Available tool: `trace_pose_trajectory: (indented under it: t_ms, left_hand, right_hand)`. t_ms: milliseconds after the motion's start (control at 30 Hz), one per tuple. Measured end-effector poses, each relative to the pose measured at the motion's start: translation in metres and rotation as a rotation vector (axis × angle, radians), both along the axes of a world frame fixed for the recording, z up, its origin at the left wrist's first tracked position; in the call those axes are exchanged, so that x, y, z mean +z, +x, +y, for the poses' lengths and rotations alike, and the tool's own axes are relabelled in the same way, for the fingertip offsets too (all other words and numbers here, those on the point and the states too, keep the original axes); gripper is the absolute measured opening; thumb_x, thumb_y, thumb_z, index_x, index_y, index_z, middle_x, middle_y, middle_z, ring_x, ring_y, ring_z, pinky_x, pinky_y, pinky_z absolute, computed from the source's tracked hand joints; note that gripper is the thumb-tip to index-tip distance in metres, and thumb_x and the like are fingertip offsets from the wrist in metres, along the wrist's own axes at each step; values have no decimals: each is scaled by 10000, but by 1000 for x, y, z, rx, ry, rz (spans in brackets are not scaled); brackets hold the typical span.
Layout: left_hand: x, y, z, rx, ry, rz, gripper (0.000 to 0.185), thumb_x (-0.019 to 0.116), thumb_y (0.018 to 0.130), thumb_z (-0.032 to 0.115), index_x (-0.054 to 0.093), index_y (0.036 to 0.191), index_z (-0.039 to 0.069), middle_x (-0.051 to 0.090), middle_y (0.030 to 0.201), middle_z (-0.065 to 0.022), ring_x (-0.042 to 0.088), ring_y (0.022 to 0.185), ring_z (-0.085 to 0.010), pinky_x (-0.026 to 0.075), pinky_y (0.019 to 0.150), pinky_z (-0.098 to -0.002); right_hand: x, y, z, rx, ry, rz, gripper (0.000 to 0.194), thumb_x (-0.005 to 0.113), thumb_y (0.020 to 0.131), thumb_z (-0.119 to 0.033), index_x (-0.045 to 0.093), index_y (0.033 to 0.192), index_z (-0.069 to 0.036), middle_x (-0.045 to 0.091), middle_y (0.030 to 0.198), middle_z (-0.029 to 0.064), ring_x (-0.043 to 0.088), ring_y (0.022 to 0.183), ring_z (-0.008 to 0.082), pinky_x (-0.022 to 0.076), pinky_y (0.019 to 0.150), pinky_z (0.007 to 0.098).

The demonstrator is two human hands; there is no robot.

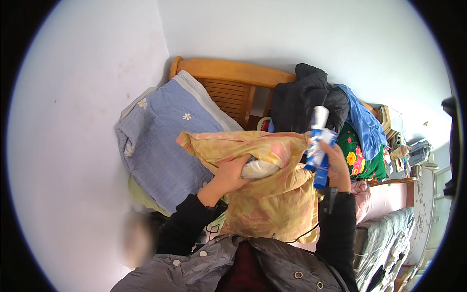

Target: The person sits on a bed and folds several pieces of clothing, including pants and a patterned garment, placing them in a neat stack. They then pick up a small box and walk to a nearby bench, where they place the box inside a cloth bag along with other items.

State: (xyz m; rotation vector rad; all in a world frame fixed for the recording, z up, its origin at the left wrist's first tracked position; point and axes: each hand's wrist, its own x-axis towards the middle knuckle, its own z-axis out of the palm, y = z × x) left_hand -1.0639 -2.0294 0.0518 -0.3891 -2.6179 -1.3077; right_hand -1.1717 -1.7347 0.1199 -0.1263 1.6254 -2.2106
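Observation:
A yellow-orange patterned pillowcase hangs in front of me, with a white item showing at its opening. My left hand grips the cloth and the white item at that opening. In my right hand are several slim blue-and-white packages, one with a white end pointing up; they look like tubes or boxes, slightly blurred. The right hand is beside the right end of the cloth; whether its fingers also pinch the cloth cannot be told.
A blue quilt with white flowers lies at the left near a wooden headboard. Black clothing, a blue garment and green floral fabric are piled at the right. Beyond stand books and a covered mattress.

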Motion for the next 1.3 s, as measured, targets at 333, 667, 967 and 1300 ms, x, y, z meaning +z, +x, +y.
trace_pose_trajectory:
  t_ms: [333, 667, 967, 1300]
  left_hand:
    - [-2, 15, -6, -205, -133, -88, 556, 748, 616, 190, 588, 1147, 150, 642, 1014, -103, 598, 971, -290, 440, 868, -387]
    - [14, 51, -3, -350, -197, 27, 538, 646, 659, 123, 602, 1177, 261, 605, 907, 30, 571, 976, -234, 392, 922, -415]
    - [-9, 48, 16, -344, -249, 299, 468, 627, 696, 119, 581, 1143, 253, 572, 870, 30, 602, 836, -186, 472, 602, -324]
    - [-6, 38, 84, -207, 361, 353, 278, 584, 763, 151, 576, 1035, 92, 572, 897, -71, 581, 809, -267, 454, 741, -448]
  right_hand:
    - [-21, 3, -53, 164, 253, -183, 225, 597, 872, -130, 604, 1052, 4, 667, 895, 74, 652, 738, 153, 542, 671, 275]
    - [-120, -2, -26, -171, 364, -217, 217, 648, 840, -121, 614, 1001, 20, 666, 879, 95, 658, 736, 208, 536, 662, 331]
    - [26, -17, -72, 353, 185, -57, 291, 589, 882, -148, 558, 1120, 18, 654, 982, 111, 660, 748, 177, 550, 686, 295]
    - [21, 30, -241, 740, 948, 989, 321, 656, 779, -235, 618, 967, 22, 629, 838, 235, 615, 805, 385, 486, 745, 388]
